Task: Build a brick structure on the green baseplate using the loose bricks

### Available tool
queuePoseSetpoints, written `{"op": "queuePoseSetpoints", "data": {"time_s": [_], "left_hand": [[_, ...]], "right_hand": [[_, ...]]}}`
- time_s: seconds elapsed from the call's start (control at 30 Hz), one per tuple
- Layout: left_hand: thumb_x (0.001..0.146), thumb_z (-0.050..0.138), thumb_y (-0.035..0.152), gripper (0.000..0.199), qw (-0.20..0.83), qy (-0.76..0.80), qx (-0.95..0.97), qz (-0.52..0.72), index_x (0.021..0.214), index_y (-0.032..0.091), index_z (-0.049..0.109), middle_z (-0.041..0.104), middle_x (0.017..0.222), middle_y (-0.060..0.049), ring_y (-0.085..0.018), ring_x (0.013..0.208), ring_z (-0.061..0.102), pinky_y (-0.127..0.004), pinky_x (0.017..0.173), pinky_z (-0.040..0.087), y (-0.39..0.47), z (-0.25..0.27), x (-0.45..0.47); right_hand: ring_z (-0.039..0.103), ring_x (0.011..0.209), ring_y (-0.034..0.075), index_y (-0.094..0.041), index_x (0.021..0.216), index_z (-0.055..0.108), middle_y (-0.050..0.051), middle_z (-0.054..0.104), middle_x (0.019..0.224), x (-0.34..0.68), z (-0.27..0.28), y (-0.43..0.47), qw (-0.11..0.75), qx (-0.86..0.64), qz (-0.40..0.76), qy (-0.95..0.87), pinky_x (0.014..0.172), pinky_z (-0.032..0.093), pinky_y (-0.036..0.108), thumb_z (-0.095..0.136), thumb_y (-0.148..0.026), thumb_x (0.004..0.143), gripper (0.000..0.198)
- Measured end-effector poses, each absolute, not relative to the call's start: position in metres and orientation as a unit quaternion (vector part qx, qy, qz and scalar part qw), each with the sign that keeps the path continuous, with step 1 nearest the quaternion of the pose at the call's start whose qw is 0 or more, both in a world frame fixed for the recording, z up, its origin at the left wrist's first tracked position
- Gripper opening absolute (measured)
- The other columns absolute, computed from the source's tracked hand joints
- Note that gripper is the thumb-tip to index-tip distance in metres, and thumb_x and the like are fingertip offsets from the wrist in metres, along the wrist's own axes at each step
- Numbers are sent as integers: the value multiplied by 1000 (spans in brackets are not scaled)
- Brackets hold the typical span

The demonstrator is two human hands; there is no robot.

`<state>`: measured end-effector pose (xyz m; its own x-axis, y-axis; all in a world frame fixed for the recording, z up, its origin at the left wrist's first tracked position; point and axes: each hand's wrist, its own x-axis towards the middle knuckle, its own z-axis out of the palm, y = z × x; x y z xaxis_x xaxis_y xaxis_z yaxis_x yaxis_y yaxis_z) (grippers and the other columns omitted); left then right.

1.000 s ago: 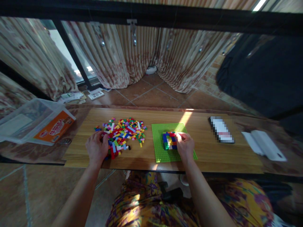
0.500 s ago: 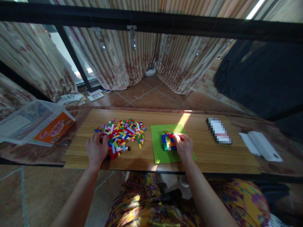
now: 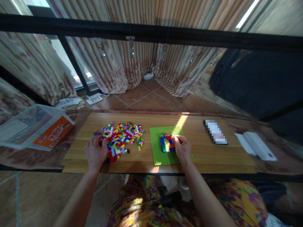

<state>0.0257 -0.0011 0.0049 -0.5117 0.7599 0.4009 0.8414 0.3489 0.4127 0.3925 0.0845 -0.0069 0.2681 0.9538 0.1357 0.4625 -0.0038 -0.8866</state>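
Note:
My left hand (image 3: 96,152) rests at the left edge of a loose pile of small coloured building bricks (image 3: 125,135). Its fingers are curved and the thumb stands apart from them, with nothing visible held between. On the right, my right hand (image 3: 183,148) pinches at the upper right corner of a low rectangular brick structure (image 3: 167,148), made of blue, red, green and other bricks around a hollow middle. The pinched brick is mostly hidden by the fingertips. Under the structure lies a green studded baseplate (image 3: 155,154), its right part covered by my hand.
A wooden board (image 3: 201,160) carries everything. Toward its right end lies a phone (image 3: 216,132), its screen blurred out. Past the board are a white folded object (image 3: 259,146) on the right and a clear plastic bin (image 3: 35,126) with an orange label on the left.
The view has shifted slightly, so the scene sits a little lower. Both hands keep nearly the same places, the left at the pile and the right at the structure's corner.

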Motion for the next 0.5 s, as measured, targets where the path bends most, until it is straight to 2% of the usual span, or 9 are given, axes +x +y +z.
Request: {"op": "queuePoseSetpoints", "data": {"time_s": [0.5], "left_hand": [[87,41,42,38,64,-824,-484,-287,101,16,65,67,108,-14,-30,104,58,-44,95,42,-1,7,28]], "right_hand": [[55,62,18,-17,71,69,4,65,67,387,2,86,440,-678,256,-531,58,40,29,58,-42,75,28]]}}
